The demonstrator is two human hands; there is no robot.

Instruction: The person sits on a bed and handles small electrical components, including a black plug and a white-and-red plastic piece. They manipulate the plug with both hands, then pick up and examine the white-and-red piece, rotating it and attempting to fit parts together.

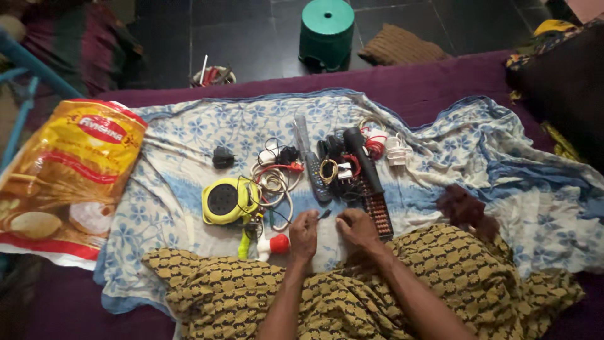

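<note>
Both hands pinch a small dark plug (324, 214) at the cloth's (189, 135) near edge – left hand (304, 234), right hand (356, 228) – I'd grip close to the tip so it won't slip

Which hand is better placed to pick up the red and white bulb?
Left. The left hand lies right beside the bulb, while the right hand sits farther off, by the abacus.
</note>
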